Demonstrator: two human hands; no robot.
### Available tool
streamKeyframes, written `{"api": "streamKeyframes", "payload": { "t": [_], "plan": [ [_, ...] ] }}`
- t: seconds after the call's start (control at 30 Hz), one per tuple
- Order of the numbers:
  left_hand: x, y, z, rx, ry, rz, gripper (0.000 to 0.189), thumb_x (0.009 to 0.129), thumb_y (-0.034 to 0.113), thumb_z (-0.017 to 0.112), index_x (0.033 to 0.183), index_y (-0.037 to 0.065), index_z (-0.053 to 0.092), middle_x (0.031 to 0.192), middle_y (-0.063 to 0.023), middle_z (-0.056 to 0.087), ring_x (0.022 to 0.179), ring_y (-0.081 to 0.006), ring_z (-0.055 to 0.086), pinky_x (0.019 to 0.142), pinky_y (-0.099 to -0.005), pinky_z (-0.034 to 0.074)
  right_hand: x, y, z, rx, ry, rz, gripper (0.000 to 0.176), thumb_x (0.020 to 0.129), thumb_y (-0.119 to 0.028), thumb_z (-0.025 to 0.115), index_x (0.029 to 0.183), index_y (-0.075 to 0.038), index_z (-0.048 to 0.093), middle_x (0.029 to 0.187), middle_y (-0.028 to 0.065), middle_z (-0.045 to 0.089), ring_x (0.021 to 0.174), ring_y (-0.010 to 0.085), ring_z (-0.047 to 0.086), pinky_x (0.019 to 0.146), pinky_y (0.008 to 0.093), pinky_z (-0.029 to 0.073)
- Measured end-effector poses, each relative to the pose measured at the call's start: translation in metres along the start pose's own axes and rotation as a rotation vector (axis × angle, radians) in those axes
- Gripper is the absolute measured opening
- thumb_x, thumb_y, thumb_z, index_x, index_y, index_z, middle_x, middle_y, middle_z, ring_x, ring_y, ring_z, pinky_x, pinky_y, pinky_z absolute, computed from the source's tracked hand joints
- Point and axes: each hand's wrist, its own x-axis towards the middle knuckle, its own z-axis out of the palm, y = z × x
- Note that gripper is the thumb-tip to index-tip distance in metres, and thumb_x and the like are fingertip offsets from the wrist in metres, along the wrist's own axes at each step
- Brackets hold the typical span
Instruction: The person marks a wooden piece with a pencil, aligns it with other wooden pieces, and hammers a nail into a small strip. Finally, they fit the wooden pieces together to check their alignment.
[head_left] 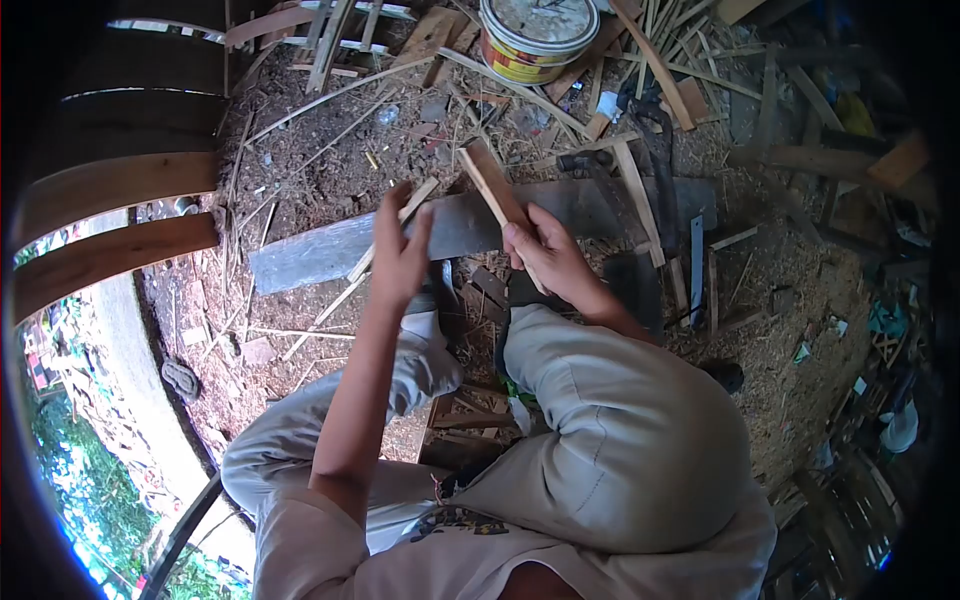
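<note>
1. Nearest, the person's bent legs in pale trousers (640, 440) frame the work, one knee on each side.
2. The right hand (545, 250) is wrapped around the lower part of a wood piece (492, 182), thumb lying along its upper side.
3. That wood piece is held in front of the right knee, over the grey plank. Its long axis runs diagonally: the near end points back toward the knee, and the far end points forward and to the person's left (a pale narrow edge shows along its left side).
4. The left hand (400, 258) is raised beside it, apart from the piece, with fingers spread and pointing forward. A thin strip (360, 268) passes behind this hand; whether they touch, I cannot tell.
5. Beneath both hands, the grey plank (315, 252) lies crosswise on the littered ground.
6. Farthest ahead, a lidded bucket (535, 45) stands among scattered sticks, slightly right of the wood piece's far end.
</note>
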Motion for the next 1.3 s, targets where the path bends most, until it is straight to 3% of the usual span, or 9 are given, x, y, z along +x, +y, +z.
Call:
{"api": "streamKeyframes", "payload": {
  "t": [0.1,0.23,0.37,0.4,0.5,0.7,0.9,0.93,1.3],
  "plan": [
    [-0.027,-0.104,-0.034,0.718,0.088,0.114,0.051,0.096,0.027,0.075,0.133,-0.004,0.058,0.123,-0.0236,0.064,0.112,-0.0442,0.062,0.097,-0.0542,0.050,-0.005,0.002,-0.002,-0.005,0.039,0.011,0.025,0.109,-0.031,0.063,0.103,-0.006,0.059,0.081,-0.0005,0.060,0.066,0.0059,0.056,0.062,0.0247,0.048],
    [-0.032,-0.127,-0.057,0.850,-0.146,-0.097,0.034,0.095,0.030,0.074,0.121,0.009,0.067,0.116,-0.0169,0.067,0.109,-0.0415,0.065,0.093,-0.0544,0.051,-0.016,-0.022,-0.003,-0.064,0.050,0.037,0.025,0.110,-0.030,0.061,0.103,-0.006,0.060,0.079,-0.0003,0.060,0.061,0.0058,0.054,0.056,0.0247,0.046],
    [-0.012,-0.109,-0.073,0.560,-0.193,-0.106,0.034,0.104,0.036,0.066,0.120,0.006,0.064,0.100,-0.0180,0.073,0.088,-0.0394,0.072,0.078,-0.0495,0.057,-0.033,-0.080,-0.007,-0.210,0.026,0.046,0.032,0.110,-0.037,0.059,0.106,-0.005,0.062,0.079,-0.0003,0.060,0.058,0.0055,0.053,0.051,0.0229,0.043],
    [-0.010,-0.082,-0.080,0.190,-0.219,-0.210,0.035,0.109,0.039,0.059,0.114,0.004,0.062,0.091,-0.0172,0.074,0.063,-0.0310,0.068,0.062,-0.0435,0.055,-0.038,-0.098,-0.010,-0.230,0.012,0.038,0.035,0.110,-0.040,0.059,0.108,-0.005,0.063,0.079,-0.0003,0.060,0.056,0.0057,0.053,0.050,0.0233,0.042],
    [-0.011,0.004,-0.109,-0.195,-0.289,-0.350,0.035,0.112,0.039,0.055,0.118,0.005,0.057,0.088,-0.0128,0.073,0.055,-0.0199,0.061,0.057,-0.0356,0.052,-0.059,-0.167,-0.005,-0.349,0.011,-0.051,0.037,0.112,-0.038,0.055,0.119,-0.003,0.063,0.079,0.0010,0.059,0.058,0.0060,0.053,0.051,0.0222,0.043],
    [-0.068,0.159,-0.189,-0.788,-0.378,-0.251,0.027,0.109,0.030,0.041,0.129,0.013,0.046,0.095,-0.0072,0.062,0.063,-0.0176,0.055,0.057,-0.0327,0.047,-0.145,-0.294,0.046,-0.533,-0.017,-0.243,0.045,0.111,-0.047,0.053,0.128,-0.007,0.064,0.075,-0.0016,0.056,0.054,0.0054,0.048,0.050,0.0225,0.042],
    [-0.157,0.264,-0.248,-1.143,-0.366,-0.075,0.050,0.101,0.019,0.052,0.150,0.018,0.040,0.117,-0.0094,0.062,0.097,-0.0209,0.061,0.082,-0.0351,0.051,-0.232,-0.341,0.100,-0.617,-0.026,-0.370,0.046,0.110,-0.047,0.056,0.128,-0.006,0.066,0.075,-0.0008,0.059,0.055,0.0050,0.050,0.052,0.0227,0.043],
    [-0.168,0.269,-0.258,-1.130,-0.381,-0.019,0.058,0.102,0.017,0.058,0.156,0.019,0.037,0.121,-0.0085,0.061,0.106,-0.0201,0.060,0.087,-0.0369,0.052,-0.239,-0.344,0.107,-0.596,-0.041,-0.391,0.045,0.109,-0.045,0.058,0.128,-0.005,0.066,0.076,-0.0016,0.058,0.054,0.0049,0.050,0.052,0.0227,0.043],
    [-0.203,0.310,-0.291,-1.296,-0.394,0.181,0.052,0.105,0.015,0.059,0.153,0.004,0.045,0.114,-0.0049,0.060,0.098,-0.0153,0.057,0.083,-0.0317,0.052,-0.228,-0.383,0.188,-0.337,-0.048,-0.750,0.032,0.107,-0.030,0.067,0.124,-0.004,0.060,0.081,-0.0020,0.060,0.065,0.0039,0.057,0.058,0.0228,0.046]
  ]
}}
